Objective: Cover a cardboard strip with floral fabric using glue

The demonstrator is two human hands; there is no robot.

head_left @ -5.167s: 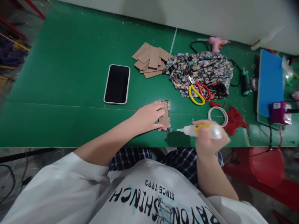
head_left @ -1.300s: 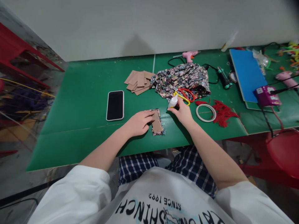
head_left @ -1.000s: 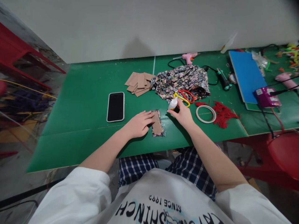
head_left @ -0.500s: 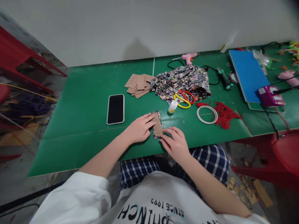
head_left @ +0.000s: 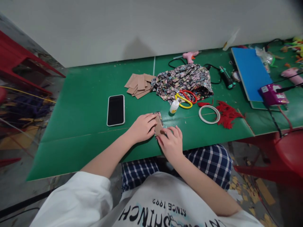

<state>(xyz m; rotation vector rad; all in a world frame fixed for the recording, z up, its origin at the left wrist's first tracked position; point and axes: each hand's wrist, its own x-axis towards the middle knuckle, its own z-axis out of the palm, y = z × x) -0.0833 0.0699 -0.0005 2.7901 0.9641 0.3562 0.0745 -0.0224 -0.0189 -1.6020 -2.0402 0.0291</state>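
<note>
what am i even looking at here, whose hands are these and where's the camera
The camera sits on a person's head and looks down at their own two bare hands, so the white shirt at the bottom is theirs. There is one view only. The left hand and the right hand both press on a small cardboard piece backed with floral cloth, lying on a green table. Neither hand lifts anything. Around them lie a phone, a stack of cardboard pieces, a heap of floral fabric, scissors, a small glue bottle and a tape ring.
</note>
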